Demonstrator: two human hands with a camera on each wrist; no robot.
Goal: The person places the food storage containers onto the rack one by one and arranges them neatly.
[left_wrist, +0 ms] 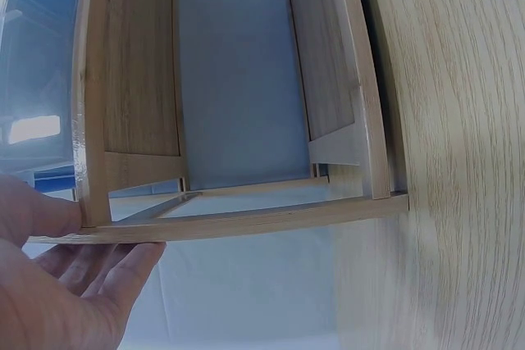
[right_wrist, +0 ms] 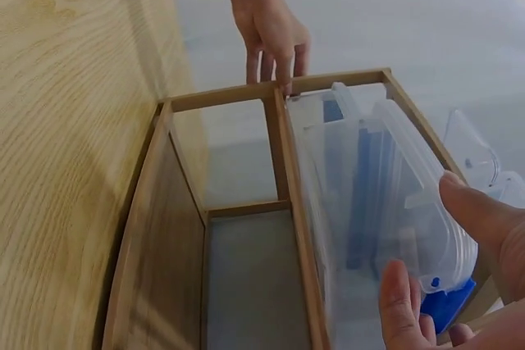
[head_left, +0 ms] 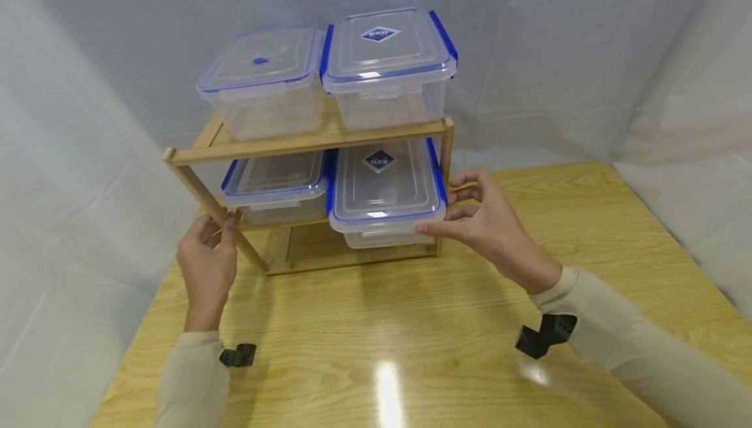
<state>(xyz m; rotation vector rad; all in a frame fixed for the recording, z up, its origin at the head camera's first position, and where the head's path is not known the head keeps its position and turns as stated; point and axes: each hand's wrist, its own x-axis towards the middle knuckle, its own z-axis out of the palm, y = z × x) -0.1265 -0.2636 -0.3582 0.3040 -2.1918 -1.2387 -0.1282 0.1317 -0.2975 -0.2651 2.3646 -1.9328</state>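
Observation:
My left hand grips the left front post of a wooden shelf rack, thumb on one side and fingers on the other. On the rack's middle level, a clear food container with a blue-trimmed lid sticks out past the front edge. My right hand holds this container at its right front corner. The thumb is at the front of the lid's rim and the other fingers are curled along its right side. A second lidded container sits to its left on that level, farther back.
Two larger clear containers with lids, one on the left and one on the right, stand on the top level. The rack's bottom board lies close to the wood-grain table. Pale sheeting hangs behind.

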